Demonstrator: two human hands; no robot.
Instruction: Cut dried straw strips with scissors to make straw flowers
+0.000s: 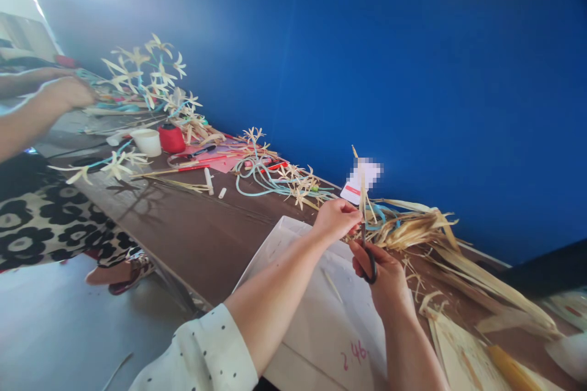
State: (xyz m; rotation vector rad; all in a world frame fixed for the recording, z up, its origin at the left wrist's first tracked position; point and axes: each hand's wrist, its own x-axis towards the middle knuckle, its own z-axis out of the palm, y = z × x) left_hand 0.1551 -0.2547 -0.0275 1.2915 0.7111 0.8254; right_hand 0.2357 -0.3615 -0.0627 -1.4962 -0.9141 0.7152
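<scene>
In the head view, my left hand (338, 219) is closed in a pinch on a narrow, pale strip of dried husk (362, 192) that points upward. Just below it, my right hand (381, 270) has its fingers through the black handles of a pair of scissors (369, 266). The scissor blades reach up to the lower part of the strip, beside my left fingertips; whether they touch it I cannot tell. Under both hands lies a white board (321, 317) with pink handwriting. A heap of dried husks (413, 229) spreads to the right of my hands.
Pale husk flowers on light-blue stems (160, 76) stand at the far left, near a co-worker's hands (68, 91). A white cup (147, 142), a red spool (171, 138) and coiled blue cord (257, 186) lie along the table (206, 238). A blue partition (413, 73) rises behind.
</scene>
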